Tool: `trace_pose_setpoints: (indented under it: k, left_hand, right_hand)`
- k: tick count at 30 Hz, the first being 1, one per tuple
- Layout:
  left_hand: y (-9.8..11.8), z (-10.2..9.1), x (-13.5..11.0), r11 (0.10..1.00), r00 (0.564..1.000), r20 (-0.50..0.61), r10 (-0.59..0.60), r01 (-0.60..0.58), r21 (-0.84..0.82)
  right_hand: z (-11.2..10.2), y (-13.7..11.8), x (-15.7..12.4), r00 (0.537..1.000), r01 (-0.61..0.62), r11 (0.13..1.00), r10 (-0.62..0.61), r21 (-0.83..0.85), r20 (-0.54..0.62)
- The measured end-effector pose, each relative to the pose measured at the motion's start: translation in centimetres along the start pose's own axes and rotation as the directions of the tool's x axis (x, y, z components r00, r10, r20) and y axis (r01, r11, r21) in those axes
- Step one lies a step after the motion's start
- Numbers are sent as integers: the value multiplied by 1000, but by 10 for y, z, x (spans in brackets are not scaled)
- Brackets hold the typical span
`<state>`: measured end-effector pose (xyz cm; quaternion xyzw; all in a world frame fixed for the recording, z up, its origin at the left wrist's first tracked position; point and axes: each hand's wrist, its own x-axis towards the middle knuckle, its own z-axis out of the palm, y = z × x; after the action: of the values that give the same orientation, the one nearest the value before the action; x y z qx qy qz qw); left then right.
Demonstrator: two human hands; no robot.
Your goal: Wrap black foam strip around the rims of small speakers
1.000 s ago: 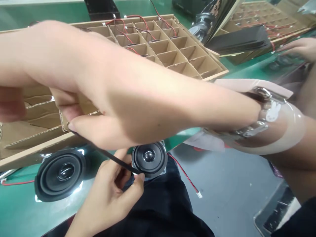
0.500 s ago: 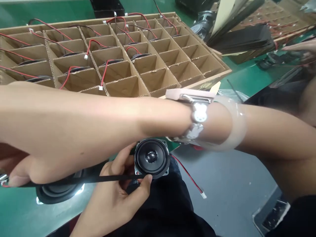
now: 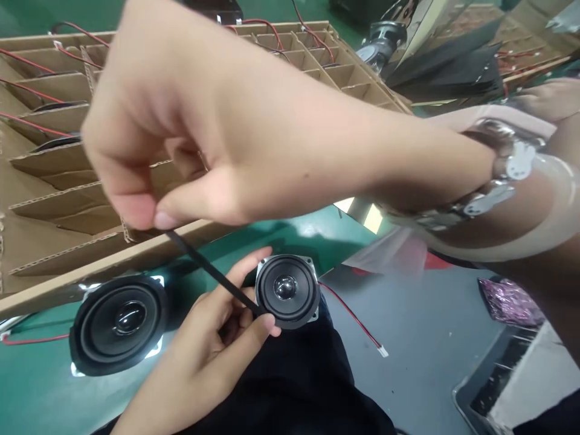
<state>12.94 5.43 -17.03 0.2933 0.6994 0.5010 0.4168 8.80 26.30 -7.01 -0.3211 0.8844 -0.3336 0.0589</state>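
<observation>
In my left hand (image 3: 217,338) is a small round speaker (image 3: 286,291) with a square metal frame, its cone facing up. A red and black wire (image 3: 351,313) with a white plug trails from its right side. A narrow black foam strip (image 3: 212,270) slants up from the speaker's lower left edge, where my left thumb presses it. My right hand (image 3: 156,214) pinches the strip's upper end between thumb and forefinger, stretched across above the box. Another speaker (image 3: 118,325), with a black rim, lies on the green table at the lower left.
A cardboard box with dividers (image 3: 54,208) spans the back, with wired speakers in some compartments. Black sheets (image 3: 446,75) and a metal-backed speaker (image 3: 383,45) are behind right. A grey bin (image 3: 492,374) and a pink bag (image 3: 510,302) sit lower right. Another person's hand (image 3: 550,99) shows at the right edge.
My right hand has moved right and up, swinging the strip from nearly level to a steep slant. The speaker at the lower left is uncovered. My left hand has barely shifted.
</observation>
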Motion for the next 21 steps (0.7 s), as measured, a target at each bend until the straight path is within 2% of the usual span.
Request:
trace_pose_setpoints:
  k: [3,6,8,11,12,14,16,17,21]
  left_hand:
    - [-5,-10,1,1000,998,58,27,-26,-7]
    - [-8,-15,2,999,1000,19,-2,2,34]
    - [-8,-14,2,998,1000,10,-29,29,56]
    - [-2,-7,2,995,993,-67,-94,96,24]
    - [1,-5,2,993,987,-111,-116,118,12]
    - [6,0,2,990,973,-185,-138,143,14]
    - [9,2,2,989,966,-222,-133,145,38]
    - [10,3,2,989,962,-243,-127,142,46]
    - [7,4,4,994,940,-330,-85,102,34]
  right_hand:
    - [-3,-17,-2,964,-264,946,253,-187,-78]
    - [-2,-25,-11,914,-401,904,384,-145,-131]
    - [0,-24,-19,918,-384,916,365,-116,-152]
    - [4,-20,-28,968,-201,967,172,-155,-182]
    - [4,-19,-29,971,-185,971,156,-154,-182]
    - [5,-18,-30,952,-271,954,246,-129,-182]
    - [4,-18,-29,909,-399,912,380,-94,-173]
    - [4,-19,-29,899,-419,903,398,-94,-184]
    - [5,-18,-31,949,-271,947,234,-171,-212]
